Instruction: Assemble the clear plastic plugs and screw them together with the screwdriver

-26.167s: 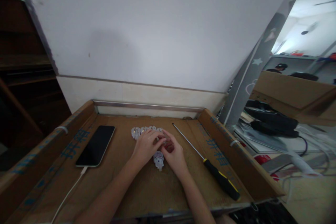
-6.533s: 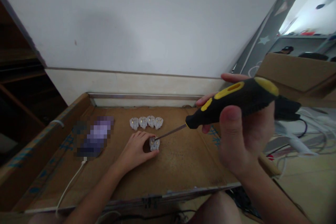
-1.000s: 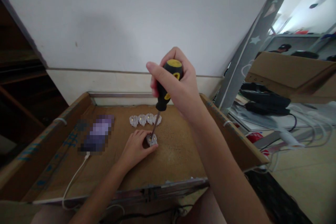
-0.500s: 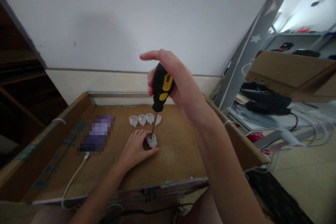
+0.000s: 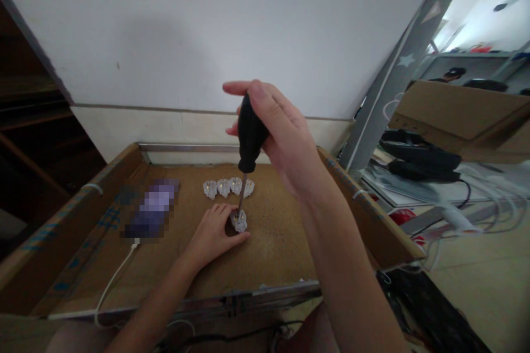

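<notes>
My right hand grips the dark handle of a screwdriver, its index finger stretched out past the top. The shaft points down and its tip meets a small clear plastic part with metal bits inside. Thumb and fingers of my left hand close around that part from the left and hold it against the cardboard. Just beyond it, several similar clear plastic parts stand in a row, the rightmost partly hidden behind the screwdriver shaft.
The work surface is a shallow cardboard tray with raised sides. On its left lies a pixelated phone with a white cable. A white wall rises behind. To the right are a grey post, a cardboard box and a person farther off.
The screwdriver handle has turned, so its yellow patches no longer show. My right hand has rolled with it, its thumb now nearer the top. My left hand and the plastic part stay in place.
</notes>
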`<state>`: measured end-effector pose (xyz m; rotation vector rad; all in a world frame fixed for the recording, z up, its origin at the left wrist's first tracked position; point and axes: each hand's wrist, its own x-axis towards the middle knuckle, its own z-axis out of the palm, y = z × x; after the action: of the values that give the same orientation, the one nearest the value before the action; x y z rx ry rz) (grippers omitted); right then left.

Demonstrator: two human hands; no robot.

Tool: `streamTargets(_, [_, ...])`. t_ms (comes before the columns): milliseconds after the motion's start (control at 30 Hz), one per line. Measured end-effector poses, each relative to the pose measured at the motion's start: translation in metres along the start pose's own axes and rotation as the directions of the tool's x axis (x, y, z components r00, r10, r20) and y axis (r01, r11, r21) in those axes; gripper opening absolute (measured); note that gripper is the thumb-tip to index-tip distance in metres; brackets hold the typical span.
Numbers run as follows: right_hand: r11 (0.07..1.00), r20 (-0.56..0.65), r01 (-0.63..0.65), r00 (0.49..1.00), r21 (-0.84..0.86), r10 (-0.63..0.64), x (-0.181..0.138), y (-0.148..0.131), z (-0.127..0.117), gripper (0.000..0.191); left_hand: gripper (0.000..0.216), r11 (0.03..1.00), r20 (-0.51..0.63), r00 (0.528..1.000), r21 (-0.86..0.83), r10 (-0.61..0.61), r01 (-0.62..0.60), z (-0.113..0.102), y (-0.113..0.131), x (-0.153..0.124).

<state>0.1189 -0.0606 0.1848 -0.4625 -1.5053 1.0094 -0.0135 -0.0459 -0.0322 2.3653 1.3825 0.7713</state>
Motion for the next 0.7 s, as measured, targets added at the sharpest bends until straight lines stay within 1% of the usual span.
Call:
streamTargets(33, [1.0,-0.025,0.019,1.0,0.001,-0.019,-0.0003,-0.0005,0.0003,0.014,0.05,1.0,-0.004,1.0,0.0,0.003,-0.003,0.0004,-0.0004,0.0])
streamTargets(133, [1.0,-0.095,0.028,0.995,-0.005,-0.028,0.0007,-0.0004,0.001,0.032,0.05,1.0,-0.015,1.0,-0.009,0.007,-0.007,0.0011,-0.0014,0.0])
streamTargets(167, [1.0,-0.089,0.013,0.996,-0.014,-0.014,0.0013,-0.0003,0.0008,0.034,0.05,1.0,-0.016,1.0,-0.013,0.008,-0.008,0.0012,-0.0016,-0.0002])
streamTargets(200, [1.0,-0.058,-0.016,0.998,-0.024,0.014,0.0018,-0.0005,0.0003,0.031,0.05,1.0,-0.016,1.0,-0.017,0.008,-0.009,0.0012,-0.0018,-0.0003])
streamTargets(267, [0.999,0.042,-0.05,0.998,-0.014,0.051,0.0023,-0.0011,-0.0007,0.021,0.051,1.0,-0.015,1.0,-0.023,0.01,-0.01,0.0009,-0.0018,-0.0006])
streamTargets(333, [0.998,0.135,-0.062,0.989,-0.008,0.062,0.0019,-0.0012,-0.0006,0.025,0.051,1.0,-0.017,1.0,-0.024,0.011,-0.011,0.0005,-0.0016,-0.0009])
streamTargets(367, [0.999,0.132,-0.043,0.99,-0.02,0.045,0.0016,-0.0006,0.0001,0.024,0.051,1.0,-0.018,1.0,-0.024,0.011,-0.012,0.0004,-0.0016,-0.001])
streamTargets(400, [0.999,0.078,-0.006,0.997,-0.043,0.009,0.0014,0.0003,0.0012,0.02,0.05,1.0,-0.02,1.0,-0.022,0.012,-0.012,0.0004,-0.0016,-0.0011])
streamTargets(433, [0.997,-0.004,0.041,0.999,-0.067,-0.041,0.0015,0.0016,0.0023,0.017,0.05,1.0,-0.021,1.0,-0.019,0.013,-0.013,0.0004,-0.0016,-0.0012])
streamTargets(500, [0.991,-0.145,0.088,0.984,-0.099,-0.102,0.002,0.0037,0.0039,0.024,0.051,1.0,-0.018,1.0,-0.011,0.014,-0.014,0.0007,-0.002,-0.0012])
streamTargets(533, [0.991,-0.182,0.082,0.978,-0.104,-0.1,0.0023,0.0039,0.0039,0.029,0.052,1.0,-0.014,1.0,-0.009,0.014,-0.014,0.0008,-0.0022,-0.0012])
streamTargets(567, [0.993,-0.183,0.06,0.98,-0.1,-0.077,0.0024,0.0034,0.0032,0.03,0.052,1.0,-0.009,1.0,-0.008,0.015,-0.015,0.0009,-0.0023,-0.0012])
streamTargets(633, [0.997,-0.096,-0.003,0.995,-0.081,-0.005,0.0019,0.0001,0.0005,0.026,0.052,1.0,-0.005,1.0,-0.015,0.013,-0.013,0.0006,-0.0022,-0.001])
streamTargets(700, [0.997,0.039,-0.037,0.998,-0.074,0.04,0.0006,-0.0046,-0.0023,0.02,0.052,1.0,-0.005,1.0,-0.026,0.011,-0.012,0.0,-0.0016,-0.001])
